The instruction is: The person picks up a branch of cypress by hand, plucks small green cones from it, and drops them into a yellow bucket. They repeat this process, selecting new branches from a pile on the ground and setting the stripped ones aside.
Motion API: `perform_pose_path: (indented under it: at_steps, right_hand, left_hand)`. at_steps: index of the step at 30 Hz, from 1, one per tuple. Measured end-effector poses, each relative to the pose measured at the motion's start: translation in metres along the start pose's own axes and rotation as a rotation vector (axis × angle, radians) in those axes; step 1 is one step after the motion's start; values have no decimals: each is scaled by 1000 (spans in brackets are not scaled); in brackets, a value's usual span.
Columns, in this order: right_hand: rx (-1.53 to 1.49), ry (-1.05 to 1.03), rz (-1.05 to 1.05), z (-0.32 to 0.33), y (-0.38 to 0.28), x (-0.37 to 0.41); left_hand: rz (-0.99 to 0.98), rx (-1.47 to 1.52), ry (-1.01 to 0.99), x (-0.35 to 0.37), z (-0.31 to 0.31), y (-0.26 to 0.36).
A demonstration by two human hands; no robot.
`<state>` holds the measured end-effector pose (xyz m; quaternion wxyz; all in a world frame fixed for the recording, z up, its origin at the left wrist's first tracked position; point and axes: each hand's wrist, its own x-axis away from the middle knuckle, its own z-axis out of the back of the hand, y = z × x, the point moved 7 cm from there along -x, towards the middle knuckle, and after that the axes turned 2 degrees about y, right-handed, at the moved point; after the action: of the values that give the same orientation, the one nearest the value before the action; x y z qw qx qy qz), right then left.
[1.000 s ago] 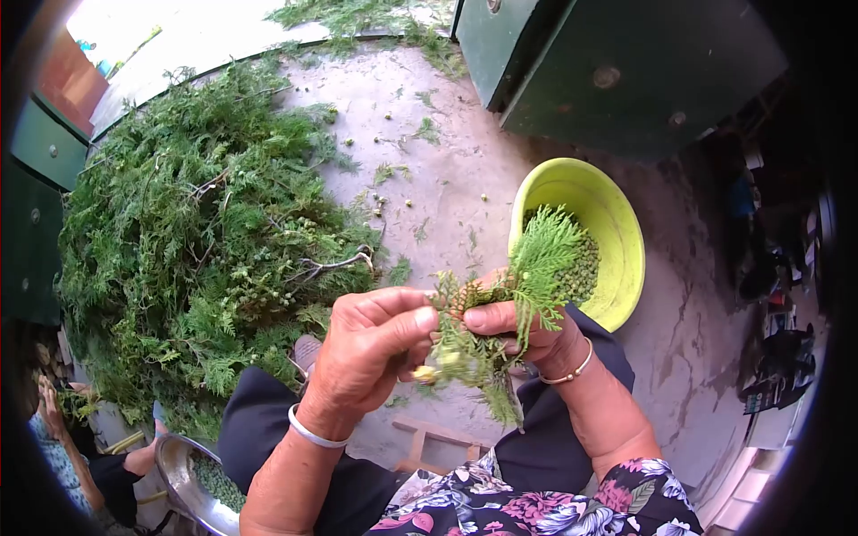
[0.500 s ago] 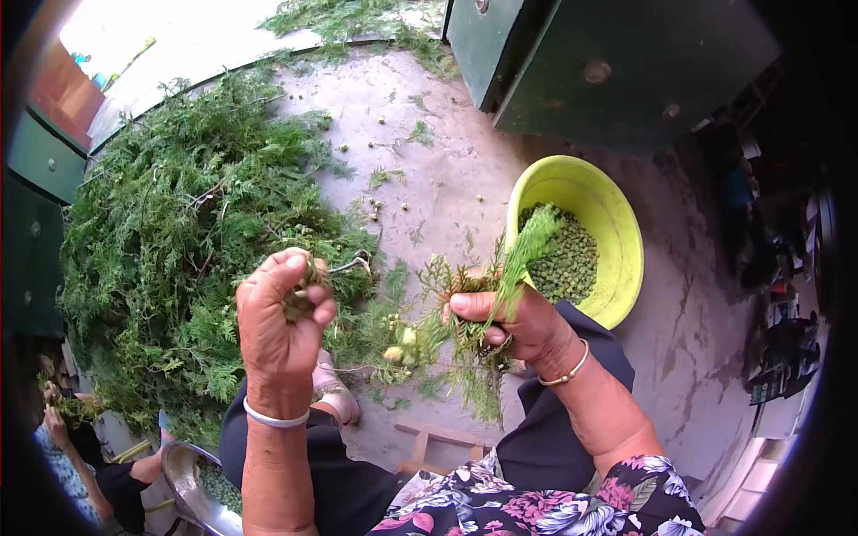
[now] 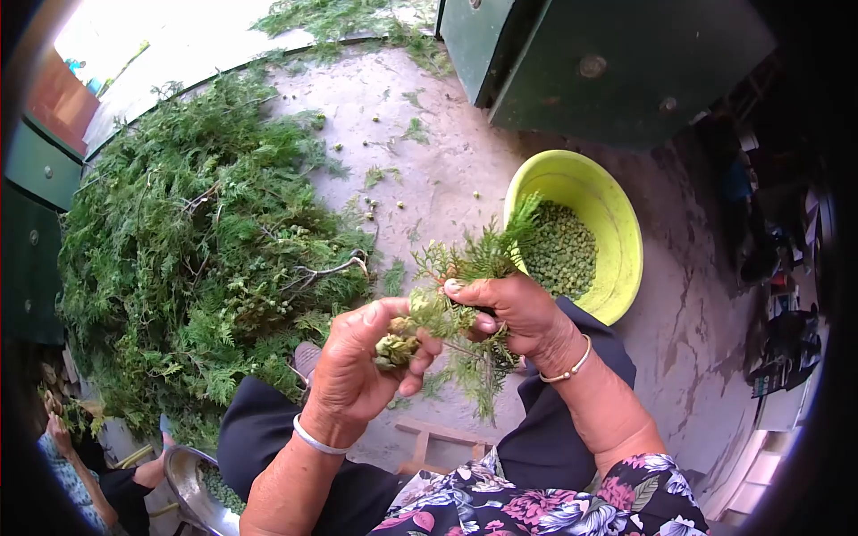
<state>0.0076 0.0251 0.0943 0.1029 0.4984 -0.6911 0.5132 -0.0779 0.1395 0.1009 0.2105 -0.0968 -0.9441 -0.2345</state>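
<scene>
In my right hand (image 3: 523, 313) is a leafy green conifer sprig (image 3: 478, 353), gripped between thumb and fingers. My left hand (image 3: 362, 366) curls around several pale green cones (image 3: 395, 348), and its thumb and forefinger touch the near side of the sprig. Just beyond my right hand stands a yellow tub (image 3: 624, 241), partly filled with small green cones (image 3: 565, 255). A large heap of cut conifer branches (image 3: 197, 250) lies to the left of my hands.
Scattered cones and leaf bits lie on the concrete floor (image 3: 447, 152). Green cabinets (image 3: 617, 71) stand at the back right. A wooden stool frame (image 3: 433, 442) is below my hands. At lower left, another person's hand (image 3: 58, 433) is near a metal basin (image 3: 183, 473).
My left hand has moved right and down, from beside the heap to the sprig, still with cones in it. My right hand stays almost in place.
</scene>
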Motion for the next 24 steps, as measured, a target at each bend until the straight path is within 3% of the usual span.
perform_pose_path:
  at_steps: [4, 6, 9, 14, 16, 22, 24]
  right_hand:
    - [91, -30, 130, -5, -3, -3]
    - [120, -72, 96, -4, -1, -5]
    - [133, -291, 257, -29, -8, 1]
    - [220, -263, 232, -33, -11, 4]
    - [205, -189, 111, -26, -5, 3]
    - [157, -163, 148, -27, 1, -1]
    - [132, -167, 158, -27, 0, -1]
  left_hand:
    - [-25, -50, -16, -1, -3, 11]
    - [-84, -84, 56, 0, 3, 15]
    - [-137, -64, 127, -3, 5, 17]
    - [-231, -196, 206, -4, 10, 18]
    - [-230, -200, 233, -2, 11, 19]
    - [-265, -414, 347, 0, 12, 26]
    - [-364, -555, 401, 4, 12, 38]
